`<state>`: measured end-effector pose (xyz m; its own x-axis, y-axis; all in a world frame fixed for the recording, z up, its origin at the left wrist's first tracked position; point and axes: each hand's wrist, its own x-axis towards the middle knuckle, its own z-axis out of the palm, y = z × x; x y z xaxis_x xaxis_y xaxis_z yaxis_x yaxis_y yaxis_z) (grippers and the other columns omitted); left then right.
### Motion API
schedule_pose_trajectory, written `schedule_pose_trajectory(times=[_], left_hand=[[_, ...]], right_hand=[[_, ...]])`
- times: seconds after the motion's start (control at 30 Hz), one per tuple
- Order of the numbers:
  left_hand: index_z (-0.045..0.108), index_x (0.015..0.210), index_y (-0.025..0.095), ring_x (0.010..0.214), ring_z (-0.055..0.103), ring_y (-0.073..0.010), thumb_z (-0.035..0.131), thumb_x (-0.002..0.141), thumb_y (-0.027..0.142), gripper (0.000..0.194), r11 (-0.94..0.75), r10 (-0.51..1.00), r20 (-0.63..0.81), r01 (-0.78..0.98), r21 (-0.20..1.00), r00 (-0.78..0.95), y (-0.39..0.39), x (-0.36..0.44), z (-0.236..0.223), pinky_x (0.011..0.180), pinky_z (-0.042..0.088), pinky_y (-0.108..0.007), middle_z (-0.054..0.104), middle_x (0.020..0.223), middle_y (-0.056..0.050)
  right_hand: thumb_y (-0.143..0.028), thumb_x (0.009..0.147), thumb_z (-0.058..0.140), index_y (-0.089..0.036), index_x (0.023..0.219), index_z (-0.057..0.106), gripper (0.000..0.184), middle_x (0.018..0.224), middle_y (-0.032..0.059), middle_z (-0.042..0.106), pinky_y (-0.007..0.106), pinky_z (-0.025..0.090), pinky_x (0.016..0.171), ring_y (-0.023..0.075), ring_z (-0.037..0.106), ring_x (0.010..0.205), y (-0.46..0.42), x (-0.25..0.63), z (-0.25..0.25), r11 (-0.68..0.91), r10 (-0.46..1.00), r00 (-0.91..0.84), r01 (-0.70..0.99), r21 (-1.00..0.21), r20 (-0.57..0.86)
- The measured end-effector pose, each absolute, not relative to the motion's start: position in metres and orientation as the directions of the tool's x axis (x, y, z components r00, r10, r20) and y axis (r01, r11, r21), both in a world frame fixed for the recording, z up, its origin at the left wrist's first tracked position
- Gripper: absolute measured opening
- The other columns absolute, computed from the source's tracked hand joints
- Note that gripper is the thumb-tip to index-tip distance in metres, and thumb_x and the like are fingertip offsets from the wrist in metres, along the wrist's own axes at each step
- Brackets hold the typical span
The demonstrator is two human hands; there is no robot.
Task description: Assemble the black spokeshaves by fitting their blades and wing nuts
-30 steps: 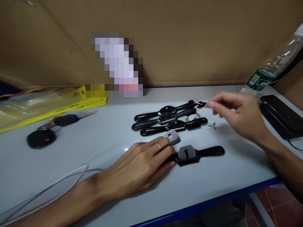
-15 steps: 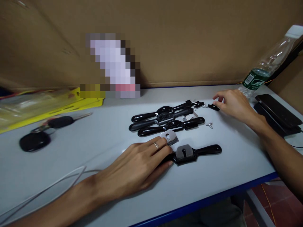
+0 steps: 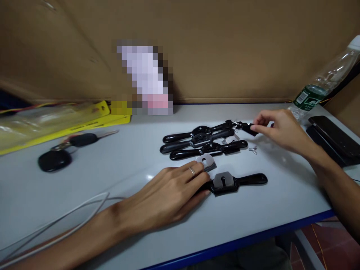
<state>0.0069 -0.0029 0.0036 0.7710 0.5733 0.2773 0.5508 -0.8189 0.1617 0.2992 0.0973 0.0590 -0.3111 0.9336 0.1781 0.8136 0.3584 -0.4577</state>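
Observation:
My left hand [image 3: 176, 187] is closed on the left handle of a black spokeshave [image 3: 253, 179], which lies on the table. A grey metal blade [image 3: 223, 180] with a keyhole slot sits on this spokeshave's body. By my left fingertips is a loose silver blade [image 3: 206, 161]. At the back right, my right hand [image 3: 277, 127] pinches a small black cap iron [image 3: 250, 129] between thumb and fingers. Three more black spokeshaves lie side by side, the nearest spokeshave [image 3: 187, 153] just behind the loose blade. A silver wing screw [image 3: 253, 150] rests to their right.
Car keys [image 3: 54, 160] and yellow packaging [image 3: 92, 123] lie at the left, with a white cable [image 3: 64, 215] crossing the front left. A tilted plastic bottle [image 3: 312, 93] and a dark phone [image 3: 334, 135] are at the right. A cardboard wall [image 3: 219, 48] stands behind.
My right hand has closed on the black cap iron and tilted it, one end rising off the table. My left hand stays on the spokeshave. The whole view has shifted slightly.

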Motion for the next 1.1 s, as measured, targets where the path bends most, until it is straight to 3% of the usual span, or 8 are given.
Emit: schedule_pose_trajectory(times=[0.07,0.13,0.4,0.57,0.67,0.77,0.9,1.1], left_hand=[[0.061,0.104,0.016,0.071,0.061,-0.0177,0.037,0.107,0.025,0.026,-0.818,0.574,0.286,0.552,0.159,0.768,-0.003,0.007,0.004,0.057,0.049,-0.029,0.062,0.093,-0.005],[0.061,0.103,0.017,0.071,0.061,-0.0176,0.036,0.108,0.026,0.027,-0.820,0.569,0.301,0.553,0.146,0.765,-0.004,0.008,0.004,0.057,0.049,-0.029,0.062,0.093,-0.005],[0.060,0.101,0.016,0.065,0.057,-0.0166,0.032,0.108,0.026,0.030,-0.830,0.551,0.332,0.544,0.124,0.766,-0.003,0.009,0.005,0.055,0.046,-0.030,0.060,0.088,-0.004],[0.059,0.101,0.017,0.065,0.058,-0.0164,0.033,0.108,0.026,0.028,-0.826,0.558,0.319,0.551,0.122,0.766,-0.003,0.009,0.004,0.054,0.047,-0.029,0.061,0.089,-0.004],[0.059,0.100,0.017,0.068,0.060,-0.0167,0.034,0.108,0.026,0.028,-0.820,0.568,0.312,0.556,0.135,0.762,-0.003,0.008,0.005,0.054,0.048,-0.029,0.061,0.090,-0.004],[0.060,0.100,0.017,0.069,0.060,-0.0168,0.035,0.108,0.026,0.027,-0.821,0.569,0.300,0.552,0.147,0.766,-0.003,0.008,0.005,0.055,0.048,-0.029,0.062,0.090,-0.004],[0.061,0.100,0.016,0.069,0.060,-0.0173,0.037,0.107,0.024,0.026,-0.826,0.561,0.298,0.542,0.151,0.772,-0.003,0.007,0.006,0.056,0.049,-0.030,0.061,0.089,-0.005],[0.061,0.104,0.016,0.070,0.061,-0.0175,0.040,0.106,0.024,0.023,-0.823,0.566,0.293,0.543,0.163,0.770,-0.003,0.005,0.004,0.055,0.049,-0.030,0.062,0.091,-0.005]], right_hand=[[-0.027,0.086,0.070,-0.021,0.075,0.066,0.013,0.072,-0.0016,0.068,0.028,0.040,0.063,0.0144,0.059,0.066,0.077,0.285,0.062,0.443,0.883,-0.442,0.673,-0.592,0.157],[-0.022,0.088,0.068,-0.021,0.075,0.067,0.013,0.073,-0.0026,0.069,0.027,0.041,0.065,0.0128,0.059,0.067,0.059,0.273,0.062,0.521,0.800,-0.586,0.567,-0.638,0.133],[-0.014,0.095,0.061,-0.016,0.082,0.067,0.014,0.077,-0.0009,0.066,0.027,0.038,0.068,0.0117,0.057,0.070,0.029,0.255,0.045,0.661,0.645,-0.759,0.499,-0.561,0.085],[-0.021,0.096,0.062,-0.017,0.087,0.072,0.014,0.080,0.0004,0.070,0.028,0.039,0.066,0.0134,0.060,0.070,0.029,0.253,0.043,0.643,0.669,-0.741,0.529,-0.554,0.069],[-0.024,0.096,0.061,-0.019,0.091,0.074,0.014,0.082,0.0005,0.074,0.027,0.040,0.065,0.0135,0.061,0.069,0.039,0.264,0.058,0.617,0.760,-0.616,0.584,-0.527,0.205],[-0.022,0.092,0.061,-0.021,0.083,0.073,0.015,0.077,0.0001,0.074,0.029,0.037,0.063,0.0153,0.061,0.066,0.057,0.284,0.075,0.538,0.842,-0.448,0.744,-0.396,0.300],[-0.027,0.088,0.065,-0.024,0.079,0.074,0.012,0.074,0.0010,0.072,0.032,0.031,0.063,0.0186,0.059,0.066,0.078,0.309,0.079,0.407,0.913,-0.405,0.904,-0.134,0.042],[-0.048,0.088,0.067,-0.026,0.094,0.071,0.024,0.080,0.0030,0.069,0.030,0.029,0.063,0.0210,0.057,0.072,0.083,0.314,0.062,0.413,0.888,-0.423,0.906,-0.092,-0.180]])
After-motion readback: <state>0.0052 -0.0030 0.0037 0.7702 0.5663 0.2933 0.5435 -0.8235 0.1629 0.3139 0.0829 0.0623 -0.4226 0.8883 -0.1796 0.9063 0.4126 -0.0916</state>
